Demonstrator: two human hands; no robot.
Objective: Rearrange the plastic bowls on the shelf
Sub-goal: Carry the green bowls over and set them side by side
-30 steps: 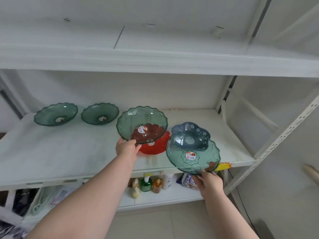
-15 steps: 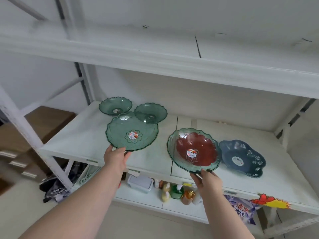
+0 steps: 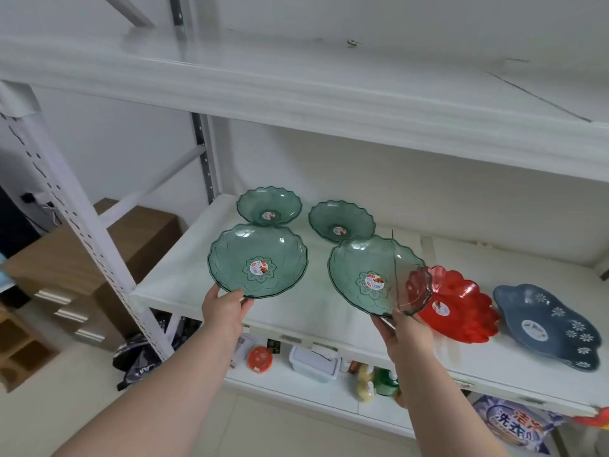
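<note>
My left hand (image 3: 225, 310) grips the near rim of a large clear green bowl (image 3: 257, 260), held just above the white shelf (image 3: 184, 275). My right hand (image 3: 403, 328) grips the near rim of a second large green bowl (image 3: 365, 275), also above the shelf. Two smaller green bowls (image 3: 268, 206) (image 3: 341, 221) stand at the back of the shelf, one behind each held bowl. A red scalloped bowl (image 3: 458, 306) lies to the right, partly seen through the right-hand bowl's rim. A blue flower-patterned bowl (image 3: 547, 324) lies farthest right.
A white upright post (image 3: 75, 206) stands at the shelf's left front corner. The upper shelf board (image 3: 296, 103) hangs overhead. The lower shelf holds a plastic box (image 3: 314, 362), a red ball (image 3: 259, 359), bottles (image 3: 375, 384) and a detergent bag (image 3: 517, 427). A wooden cabinet (image 3: 66, 278) stands left.
Both hands have carried their green bowls left along the shelf. The right-hand bowl no longer covers the red bowl, which lies on the shelf to its right. The camera view has swung left.
</note>
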